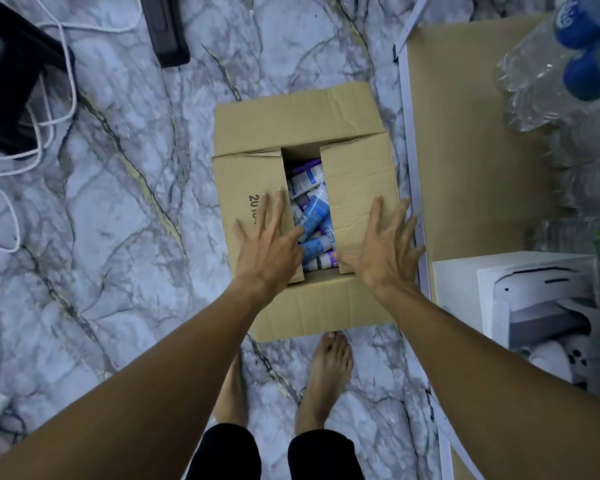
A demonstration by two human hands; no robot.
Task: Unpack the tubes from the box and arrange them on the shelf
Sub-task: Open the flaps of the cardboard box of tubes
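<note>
Press left hand (271, 244) and right hand (385, 247) flat, fingers straight, gripping nothing, on the two inner flaps (357, 174) of the cardboard box (323, 306); spread both fully outward to bare the tubes (314, 209) jumbled inside before reaching in.

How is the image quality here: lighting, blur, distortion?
Head view: dim, bluish light, no harsh glare; wide-angle distortion bends the shelf edge; the water bottles at upper right are smeared; the tubes in the box gap are soft and shadowed; left hand and right hand read clearly.
</note>
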